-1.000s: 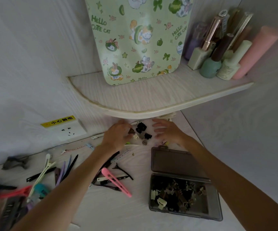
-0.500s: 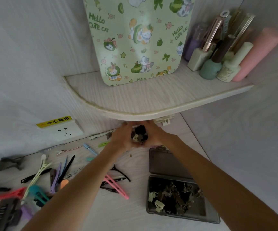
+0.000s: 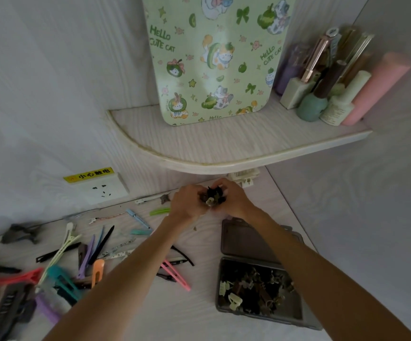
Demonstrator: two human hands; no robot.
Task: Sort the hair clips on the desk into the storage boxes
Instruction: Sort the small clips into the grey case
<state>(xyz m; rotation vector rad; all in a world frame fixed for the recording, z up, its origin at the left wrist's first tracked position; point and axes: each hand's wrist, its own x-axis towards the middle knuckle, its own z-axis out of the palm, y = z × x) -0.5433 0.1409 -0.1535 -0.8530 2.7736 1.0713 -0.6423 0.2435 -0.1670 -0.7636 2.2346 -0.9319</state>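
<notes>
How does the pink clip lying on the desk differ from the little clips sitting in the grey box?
The long flat pink hair clip is slim and bright; the small claw clips in the open grey plastic storage box are short, chunky and mostly dark brown, with a few pale ones. The pink clip lies loose on the pale wooden desk; the small clips are heaped together, already sorted. Both are hair clips.

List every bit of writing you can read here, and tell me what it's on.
"HELLO CUTE CAT": printed twice in full on the green cat-patterned board standing on the shelf; a cut-off "HELLO" at its bottom edge.
"小心触电": yellow sticker above the wall socket.
White bottle label: print too small to read.
</notes>
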